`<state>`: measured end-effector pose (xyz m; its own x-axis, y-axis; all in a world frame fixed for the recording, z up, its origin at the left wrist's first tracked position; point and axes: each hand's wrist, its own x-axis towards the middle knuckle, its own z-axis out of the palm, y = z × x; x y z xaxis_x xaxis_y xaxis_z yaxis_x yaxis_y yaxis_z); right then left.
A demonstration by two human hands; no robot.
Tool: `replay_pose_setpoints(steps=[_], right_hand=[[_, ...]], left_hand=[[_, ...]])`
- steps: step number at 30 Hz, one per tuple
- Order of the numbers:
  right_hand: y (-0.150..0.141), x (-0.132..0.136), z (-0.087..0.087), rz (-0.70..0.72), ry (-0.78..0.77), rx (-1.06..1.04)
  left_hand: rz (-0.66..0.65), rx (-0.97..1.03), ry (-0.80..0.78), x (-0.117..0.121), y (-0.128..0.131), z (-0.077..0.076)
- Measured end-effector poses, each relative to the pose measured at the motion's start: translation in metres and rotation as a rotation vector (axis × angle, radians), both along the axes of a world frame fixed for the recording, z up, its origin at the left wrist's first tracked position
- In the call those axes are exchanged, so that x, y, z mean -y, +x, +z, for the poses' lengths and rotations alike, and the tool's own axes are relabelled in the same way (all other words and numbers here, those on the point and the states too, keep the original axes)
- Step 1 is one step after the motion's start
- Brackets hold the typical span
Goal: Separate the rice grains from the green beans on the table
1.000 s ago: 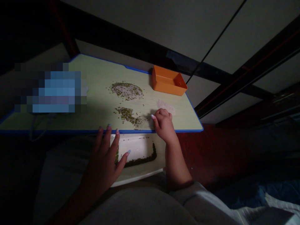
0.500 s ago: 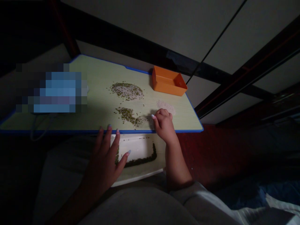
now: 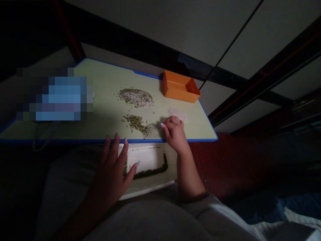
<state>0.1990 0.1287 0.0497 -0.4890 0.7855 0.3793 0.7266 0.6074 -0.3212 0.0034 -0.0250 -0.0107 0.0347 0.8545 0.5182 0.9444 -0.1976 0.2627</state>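
My right hand [image 3: 175, 134] is closed at the front of the table, its fingers curled round a clear, see-through piece [image 3: 154, 130] that looks like plastic; its exact shape is hard to make out. The clear piece touches the near end of a small pile of green beans [image 3: 136, 122]. Just beyond my right hand lies a patch of whitish grains [image 3: 177, 114]. My left hand [image 3: 114, 165] is open with fingers spread, over the left side of a white tray [image 3: 145, 159] below the table edge. Dark green beans line the tray's near and side edges.
A larger mixed pile of green beans and pale grains [image 3: 136, 97] lies farther back on the blue-edged table [image 3: 105, 80]. At the back right stands an orange box [image 3: 182, 92]. A blurred-out blue object [image 3: 61, 98] with a cable [image 3: 42, 147] is on the left.
My right hand has shifted very slightly left with the clear piece. My left hand, the piles and the box are where they were.
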Motion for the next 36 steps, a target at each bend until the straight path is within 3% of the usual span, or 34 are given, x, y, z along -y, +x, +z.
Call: replay_pose_setpoints(steps=[19,27,36], right_hand=[[-0.004,0.005,0.002,0.016,0.026,-0.005],[-0.012,0.007,0.004,-0.138,0.066,0.125],[-0.003,0.000,-0.002,-0.296,0.038,0.069]], left_hand=[[0.002,-0.007,0.015,-0.002,0.000,-0.002],[-0.004,-0.001,0.012,-0.001,0.000,-0.002],[0.005,-0.006,0.012,-0.002,-0.002,-0.003]])
